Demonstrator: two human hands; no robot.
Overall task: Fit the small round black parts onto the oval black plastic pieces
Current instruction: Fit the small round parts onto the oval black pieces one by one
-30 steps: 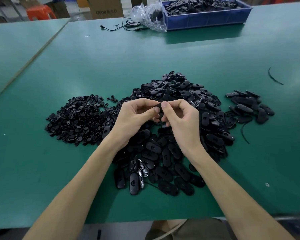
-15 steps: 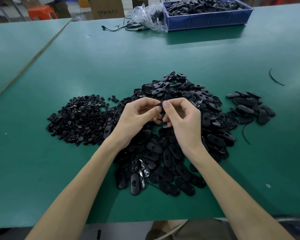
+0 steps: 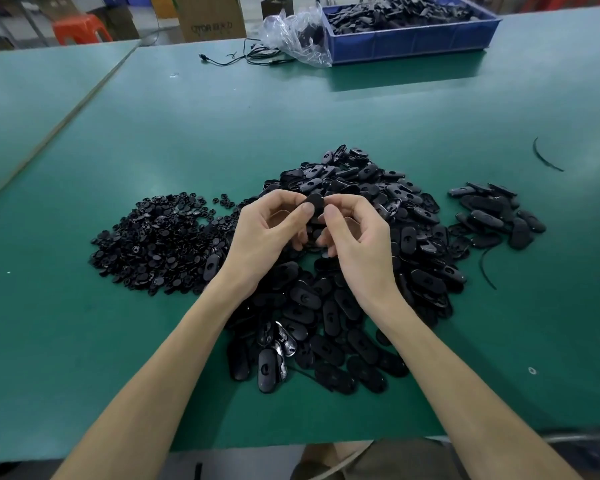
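Both hands meet above the big heap of oval black plastic pieces (image 3: 361, 271) in the middle of the green table. My left hand (image 3: 267, 237) and my right hand (image 3: 357, 237) together pinch one oval black piece (image 3: 314, 204) between thumbs and fingertips, held up on edge. Whether a round part sits on it is hidden by the fingers. A pile of small round black parts (image 3: 156, 240) lies to the left of my left hand. A smaller group of oval pieces (image 3: 496, 216) lies to the right.
A blue tray (image 3: 413, 43) full of black parts stands at the far edge, with a clear plastic bag (image 3: 295, 36) and a black cable (image 3: 243, 58) beside it. Thin black strips (image 3: 544, 157) lie on the green table (image 3: 326, 109) at right. Cardboard boxes stand beyond.
The hands have drawn slightly apart and the oval piece between them has turned, so its rounded end now shows above the thumbs. The piles have not moved.
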